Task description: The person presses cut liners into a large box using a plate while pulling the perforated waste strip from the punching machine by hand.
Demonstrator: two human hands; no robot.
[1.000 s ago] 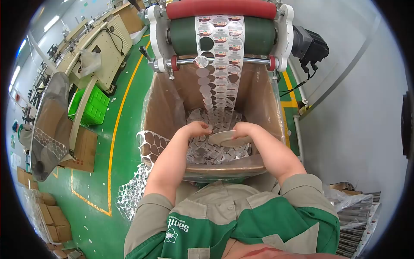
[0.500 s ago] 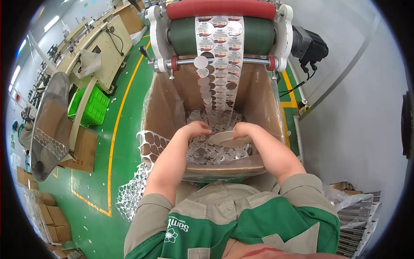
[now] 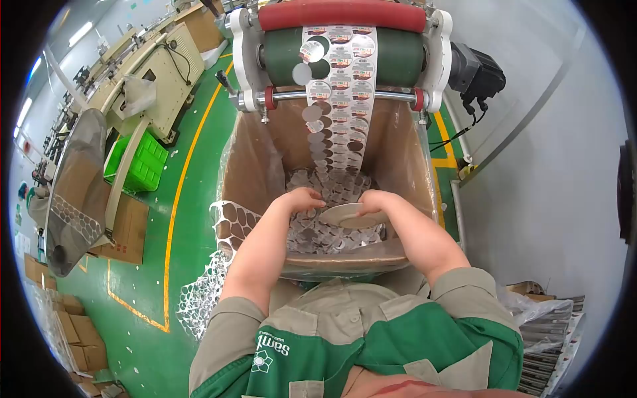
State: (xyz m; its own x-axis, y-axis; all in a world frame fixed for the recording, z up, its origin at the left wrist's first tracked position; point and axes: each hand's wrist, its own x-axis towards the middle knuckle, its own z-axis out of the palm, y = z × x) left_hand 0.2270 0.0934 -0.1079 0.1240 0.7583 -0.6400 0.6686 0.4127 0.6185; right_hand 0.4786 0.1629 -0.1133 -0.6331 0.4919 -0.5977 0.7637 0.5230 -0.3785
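Observation:
A printed web of round lids (image 3: 340, 86) runs down from the rollers into a plastic-lined cardboard box (image 3: 395, 136). Discs along its left row are coming away and dropping in a line. Many loose lids (image 3: 318, 239) cover the bottom of the box. Over them, my right hand (image 3: 373, 201) grips the rim of a pale, shallow round plate (image 3: 345, 216), which is tilted. Left of the plate, my left hand (image 3: 305, 199) has its fingers curled together beside the falling lids; what sits between its fingertips is too small to tell.
Above the box is a machine with a red roller (image 3: 342, 14) and a green roller (image 3: 279, 56); a black motor (image 3: 481, 71) sticks out right. White punched scrap (image 3: 202, 292) hangs at the box's left. A green crate (image 3: 146, 162) stands further left.
Loosened lids along the left row have shifted, with separated discs now higher up on the green roller. Both hands and the plate stay almost in place.

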